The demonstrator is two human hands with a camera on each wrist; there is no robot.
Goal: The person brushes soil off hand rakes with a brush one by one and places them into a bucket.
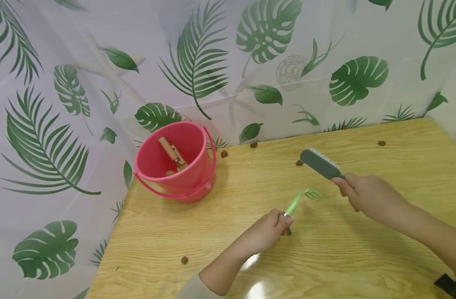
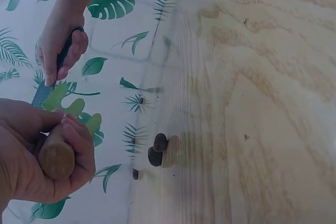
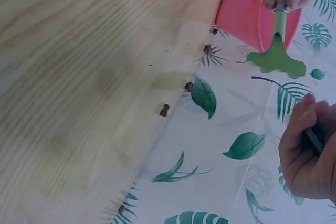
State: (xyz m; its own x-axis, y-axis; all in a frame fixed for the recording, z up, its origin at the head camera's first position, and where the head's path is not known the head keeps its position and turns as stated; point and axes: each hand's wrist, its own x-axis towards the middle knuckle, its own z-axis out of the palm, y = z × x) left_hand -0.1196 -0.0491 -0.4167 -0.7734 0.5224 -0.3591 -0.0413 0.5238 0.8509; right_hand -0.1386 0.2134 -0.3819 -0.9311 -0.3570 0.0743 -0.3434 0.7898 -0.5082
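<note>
My left hand grips a small hand rake by its wooden handle. The rake's green pronged head points away over the middle of the wooden table. Up and to the right, my right hand holds a grey brush by its handle, white bristles along its upper edge. The brush is raised, its far end overlapping a small brown lump in the head view. In the right wrist view the green rake head appears above my right hand, the two apart.
A pink bucket stands at the table's back left, with wooden-handled tools inside. More brown lumps lie scattered: one near the front, another beside the bucket, one at right. A leaf-print sheet hangs behind the table.
</note>
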